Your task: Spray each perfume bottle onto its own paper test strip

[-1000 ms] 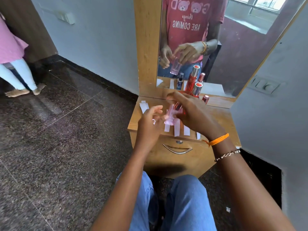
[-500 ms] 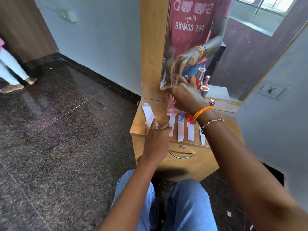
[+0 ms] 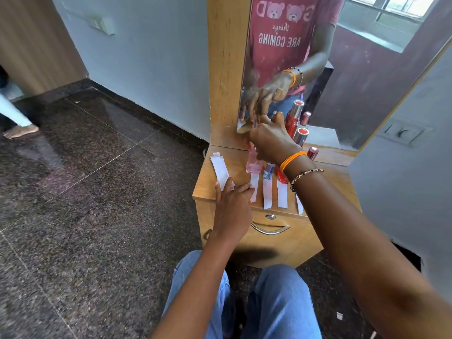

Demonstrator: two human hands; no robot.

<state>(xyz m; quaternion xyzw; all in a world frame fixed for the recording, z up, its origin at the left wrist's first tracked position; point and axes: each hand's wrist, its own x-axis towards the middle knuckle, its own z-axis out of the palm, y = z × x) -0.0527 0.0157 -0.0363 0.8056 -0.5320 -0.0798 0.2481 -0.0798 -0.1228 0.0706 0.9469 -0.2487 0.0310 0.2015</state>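
Note:
My right hand (image 3: 270, 140) grips the top of a clear pink perfume bottle (image 3: 253, 163), which stands upright at the back of the small wooden dresser top (image 3: 327, 177). Right of it stand a small blue bottle (image 3: 269, 170), a tall red bottle (image 3: 299, 135) and a small bottle with a rose-gold cap (image 3: 312, 152), partly hidden by my wrist. Several white paper strips (image 3: 267, 196) lie side by side in front of the bottles. My left hand (image 3: 232, 206) rests flat on the dresser's front edge, fingers on a wider stack of spare strips (image 3: 220, 170).
A mirror (image 3: 342, 69) rises behind the dresser and reflects the bottles and my hand. The drawer with a metal handle (image 3: 270, 230) faces my knees. A wall stands close on the right with a switch plate (image 3: 402, 133). Another person's foot (image 3: 19, 130) is at the far left.
My right hand has carried the pink bottle from in front of me to the back of the dresser top and set it upright. My left hand dropped flat onto the front edge.

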